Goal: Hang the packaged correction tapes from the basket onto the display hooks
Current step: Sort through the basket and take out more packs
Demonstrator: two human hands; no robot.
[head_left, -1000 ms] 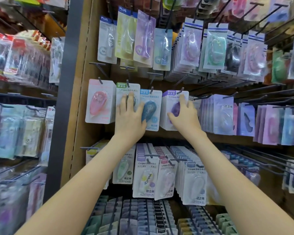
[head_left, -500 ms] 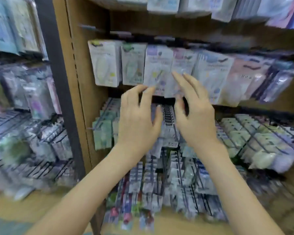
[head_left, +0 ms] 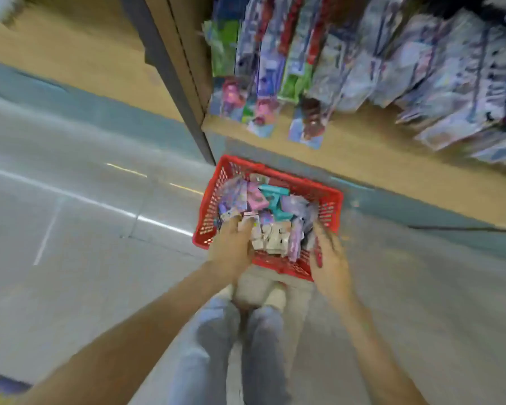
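Fingers [head_left: 241, 229] of my left hand [head_left: 231, 249] dip among the packs at the near left of the red basket [head_left: 332, 200]; blur hides whether they grip one, so I cannot tell. Those of my right hand [head_left: 330, 267] lie straight and loose over the near right rim, holding nothing. Grey floor [head_left: 70, 229] fills the left and bottom of the frame. A wooden shelf [head_left: 392, 168] crosses the upper right, with hanging packs [head_left: 421, 68] above its base. My legs [head_left: 205, 346] in jeans show at bottom centre. At centre the basket sits on the floor near the shelf base, with the correction tapes [head_left: 272, 238] heaped inside it.
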